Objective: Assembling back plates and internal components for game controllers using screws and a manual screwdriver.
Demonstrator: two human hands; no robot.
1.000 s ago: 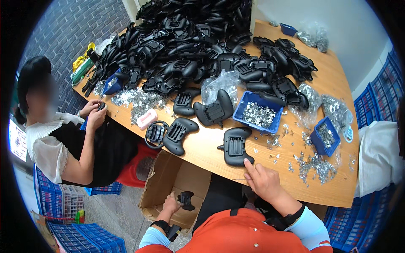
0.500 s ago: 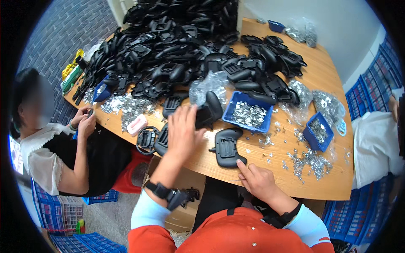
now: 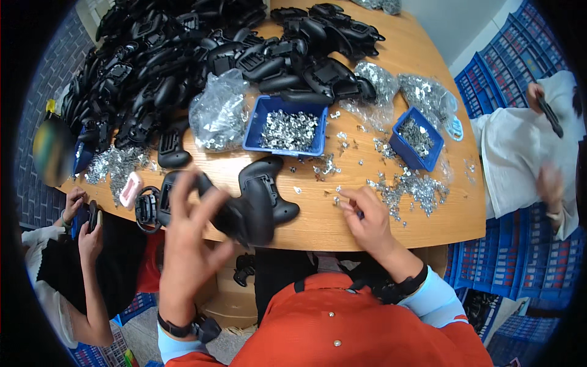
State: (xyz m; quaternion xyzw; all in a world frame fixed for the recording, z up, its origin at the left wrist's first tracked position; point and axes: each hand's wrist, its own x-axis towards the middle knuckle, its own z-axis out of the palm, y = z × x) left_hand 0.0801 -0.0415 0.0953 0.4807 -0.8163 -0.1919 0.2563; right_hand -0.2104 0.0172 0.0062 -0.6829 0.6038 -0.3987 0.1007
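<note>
My left hand (image 3: pixel 192 241), blurred, has its fingers spread apart beside a smeared black game-controller shell (image 3: pixel 254 217) at the table's front edge. The shell lies just right of the hand and partly overlaps another black controller shell (image 3: pixel 276 194), whose open compartment shows. Further right, my right hand (image 3: pixel 370 221) is low over the wood with curled fingers, its index tip next to small metal clips (image 3: pixel 338 189). A dark bit shows between its fingers, too small to name. A blue bin (image 3: pixel 249 140) of shiny metal clips stands beyond the shells.
Black shells (image 3: pixel 159 67) are heaped along the back left. A second blue bin (image 3: pixel 398 148) stands right, amid loose clips and plastic bags. A clear bag (image 3: pixel 217 113) lies left of the first bin. Co-workers sit left and right; a pink-white case (image 3: pixel 130 188) lies left.
The view has shifted right. My left hand has drawn back nearer me, and a shell now lies blurred beside it. My right hand has left the other shell for the loose clips.
</note>
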